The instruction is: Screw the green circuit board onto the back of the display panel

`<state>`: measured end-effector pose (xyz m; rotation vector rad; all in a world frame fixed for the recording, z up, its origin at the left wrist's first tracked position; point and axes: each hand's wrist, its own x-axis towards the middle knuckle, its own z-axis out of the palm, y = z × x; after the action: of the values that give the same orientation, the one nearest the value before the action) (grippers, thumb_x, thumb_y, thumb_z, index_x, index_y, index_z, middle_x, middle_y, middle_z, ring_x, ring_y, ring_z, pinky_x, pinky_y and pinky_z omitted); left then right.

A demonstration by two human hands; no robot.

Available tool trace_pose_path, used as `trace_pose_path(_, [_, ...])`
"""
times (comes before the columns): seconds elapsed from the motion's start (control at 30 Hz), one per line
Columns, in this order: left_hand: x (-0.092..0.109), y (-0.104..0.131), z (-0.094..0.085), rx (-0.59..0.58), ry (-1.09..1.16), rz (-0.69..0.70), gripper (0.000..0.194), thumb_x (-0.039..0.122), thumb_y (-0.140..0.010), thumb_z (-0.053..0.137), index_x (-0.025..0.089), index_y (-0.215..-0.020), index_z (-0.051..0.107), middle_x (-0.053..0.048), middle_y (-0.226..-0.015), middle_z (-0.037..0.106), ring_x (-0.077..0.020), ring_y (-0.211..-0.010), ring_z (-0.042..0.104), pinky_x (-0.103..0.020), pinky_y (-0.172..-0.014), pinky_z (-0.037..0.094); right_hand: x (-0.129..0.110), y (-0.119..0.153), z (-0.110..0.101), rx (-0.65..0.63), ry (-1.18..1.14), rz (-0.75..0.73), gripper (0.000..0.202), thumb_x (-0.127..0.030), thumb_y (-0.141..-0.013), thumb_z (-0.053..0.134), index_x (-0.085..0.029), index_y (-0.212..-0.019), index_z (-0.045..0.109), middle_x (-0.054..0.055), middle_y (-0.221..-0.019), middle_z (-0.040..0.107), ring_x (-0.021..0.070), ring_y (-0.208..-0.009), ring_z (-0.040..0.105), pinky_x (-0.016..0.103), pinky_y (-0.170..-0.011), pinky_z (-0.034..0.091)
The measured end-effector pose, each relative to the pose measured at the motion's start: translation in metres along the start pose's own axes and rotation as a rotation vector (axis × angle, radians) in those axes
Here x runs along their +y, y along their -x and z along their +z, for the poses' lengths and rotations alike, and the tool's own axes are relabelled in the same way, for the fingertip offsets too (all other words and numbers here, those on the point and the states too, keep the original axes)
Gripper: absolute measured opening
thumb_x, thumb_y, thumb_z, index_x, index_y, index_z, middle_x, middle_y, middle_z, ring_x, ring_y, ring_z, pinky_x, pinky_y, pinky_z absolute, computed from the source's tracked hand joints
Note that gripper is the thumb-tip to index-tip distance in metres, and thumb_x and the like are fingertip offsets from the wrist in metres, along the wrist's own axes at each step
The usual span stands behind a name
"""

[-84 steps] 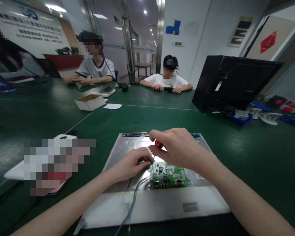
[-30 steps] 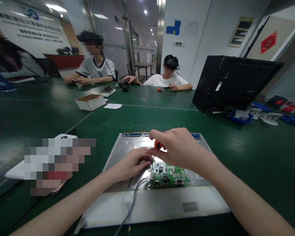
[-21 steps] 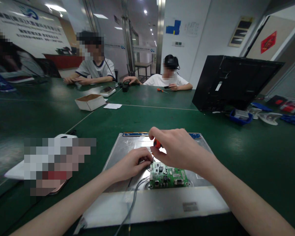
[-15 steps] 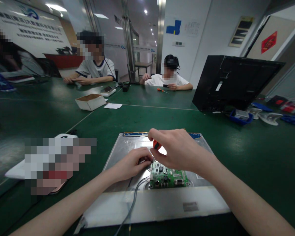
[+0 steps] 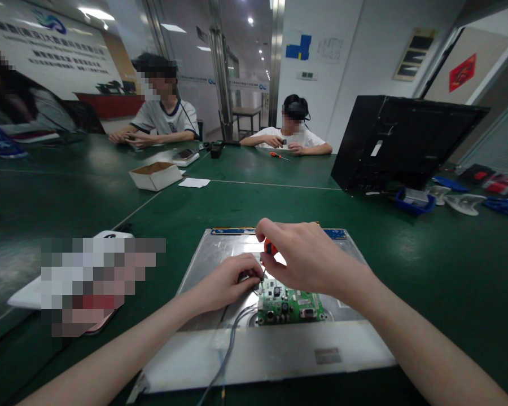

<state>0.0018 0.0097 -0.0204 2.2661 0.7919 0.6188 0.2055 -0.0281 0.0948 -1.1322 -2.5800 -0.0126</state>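
A silver metal panel (image 5: pixel 220 254) lies on the green table, with a green circuit board (image 5: pixel 294 304) on its middle. My right hand (image 5: pixel 298 254) is closed round the orange and black handle of a screwdriver (image 5: pixel 270 247), whose thin shaft points down at the board's upper left corner. Beside that corner, my left hand (image 5: pixel 237 276) has its fingertips pinched together at the shaft's lower end; whether they also hold a small part is hidden. Grey cables (image 5: pixel 232 344) run from the board's left side toward the panel's near edge.
A black monitor (image 5: pixel 402 141) stands at the right, with a blue tray (image 5: pixel 415 201) by it. A white box (image 5: pixel 156 176) sits back left; a blurred phone (image 5: pixel 97 327) lies left. Two people sit across the table (image 5: pixel 254 203), another at far left.
My hands have stayed almost still, the right one shifting very slightly. Across the table, the person in white has lowered a raised hand to a small dark item.
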Motion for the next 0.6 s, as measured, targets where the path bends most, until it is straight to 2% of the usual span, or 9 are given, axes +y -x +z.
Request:
trace_pose_path(0.13, [0.0002, 0.0002, 0.0005, 0.008, 0.001, 0.007, 0.008, 0.02, -0.09, 0.056, 0.017, -0.088, 0.063, -0.004, -0.089, 0.067, -0.0196, -0.08, 0.061, -0.032, -0.074, 0.051, 0.0001, 0.0005, -0.0005, 0.0, -0.008, -0.018, 0.016, -0.023, -0.089, 0.052, -0.018, -0.103, 0.049, 0.001, -0.087, 0.067, 0.0128, -0.065, 0.056, 0.025, -0.05, 0.021])
trace_pose_path(0.37, [-0.0004, -0.0013, 0.0015, 0.005, 0.052, 0.02, 0.009, 0.016, -0.09, 0.055, 0.018, -0.091, 0.064, -0.004, -0.089, 0.069, -0.0184, -0.079, 0.063, -0.03, -0.071, 0.052, 0.0007, 0.0001, -0.0018, -0.001, 0.042, -0.025, 0.016, -0.035, -0.097, 0.053, -0.02, -0.1, 0.054, -0.001, -0.078, 0.068, 0.012, -0.06, 0.054, 0.026, -0.051, 0.019])
trace_pose_path(0.5, [0.001, -0.0016, 0.0011, -0.001, 0.031, 0.021, 0.009, 0.015, -0.088, 0.056, 0.017, -0.089, 0.064, -0.004, -0.087, 0.069, -0.0187, -0.076, 0.063, -0.03, -0.069, 0.05, -0.0008, -0.0004, -0.001, 0.023, 0.055, -0.035, 0.006, -0.026, -0.095, 0.052, -0.021, -0.097, 0.054, -0.002, -0.073, 0.065, 0.0115, -0.058, 0.052, 0.025, -0.049, 0.019])
trace_pose_path(0.6, [0.0029, -0.002, 0.0005, -0.001, 0.039, 0.028, 0.009, 0.014, -0.088, 0.056, 0.018, -0.088, 0.063, -0.003, -0.086, 0.069, -0.0188, -0.078, 0.063, -0.03, -0.069, 0.049, -0.0027, -0.0004, -0.0002, 0.02, 0.039, -0.037, 0.01, -0.02, -0.092, 0.051, -0.02, -0.101, 0.053, -0.001, -0.079, 0.066, 0.012, -0.061, 0.054, 0.024, -0.049, 0.02])
